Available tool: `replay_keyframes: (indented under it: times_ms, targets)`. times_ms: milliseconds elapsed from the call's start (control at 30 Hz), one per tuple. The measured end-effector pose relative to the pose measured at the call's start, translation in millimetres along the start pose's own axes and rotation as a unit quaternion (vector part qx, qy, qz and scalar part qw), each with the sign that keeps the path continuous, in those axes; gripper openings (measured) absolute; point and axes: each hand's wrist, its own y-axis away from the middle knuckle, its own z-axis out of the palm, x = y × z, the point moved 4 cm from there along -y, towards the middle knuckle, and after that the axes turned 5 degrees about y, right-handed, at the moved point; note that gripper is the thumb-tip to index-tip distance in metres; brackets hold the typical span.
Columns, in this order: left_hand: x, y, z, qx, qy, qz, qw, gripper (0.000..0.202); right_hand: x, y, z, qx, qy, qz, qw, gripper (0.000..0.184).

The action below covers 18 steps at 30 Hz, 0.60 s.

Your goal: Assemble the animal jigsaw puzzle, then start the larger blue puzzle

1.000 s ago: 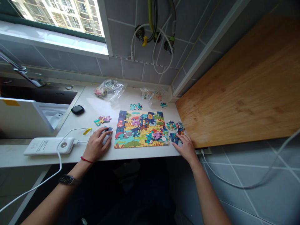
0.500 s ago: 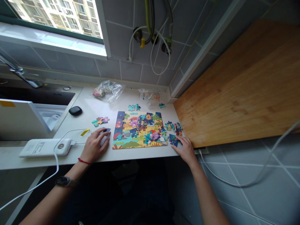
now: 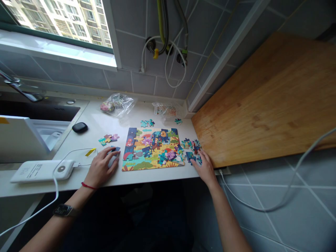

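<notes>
A cartoon animal jigsaw puzzle (image 3: pixel 141 164) lies on the white counter, partly assembled, with loose pieces heaped on its middle and right. My left hand (image 3: pixel 102 167) rests left of it, fingers curved and apart, touching or just over dark blue puzzle pieces (image 3: pixel 116 149); the fingers partly hide them. To the right of the puzzle, my right hand (image 3: pixel 206 167) has its thumb and fingers spread. Its thumb is by a dark blue piece (image 3: pixel 189 156), and its forefinger reaches the edge of a pile of loose pieces (image 3: pixel 195 145). No piece is visibly held in either hand.
Small groups of pieces lie at the left (image 3: pixel 109 139) and behind the puzzle (image 3: pixel 147 123). Two clear plastic bags (image 3: pixel 122 105) (image 3: pixel 168 109) sit near the wall. A white power bank (image 3: pixel 43 170) with a cable, a black case (image 3: pixel 79 127) and a wooden board (image 3: pixel 262 101) flank the area.
My right hand has shifted slightly forward, its fingers moving off the dark blue piece toward the pile. My left hand stays by its pieces. The whole view has shifted a little.
</notes>
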Motion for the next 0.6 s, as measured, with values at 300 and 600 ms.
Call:
replay_keyframes:
  times_ms: [300, 600]
  targets:
    - [-0.6, 0.3, 1.0, 0.004, 0.002, 0.003, 1.000, 0.029, -6.1, -58.9, 20.0, 0.008, -0.005, 0.016, 1.000, 0.051]
    - [-8.3, 5.2, 5.5, 0.011, 0.007, -0.001, 1.000, 0.029, -18.5, -68.3, 12.4, 0.072, -0.065, -0.026, 0.995, 0.034]
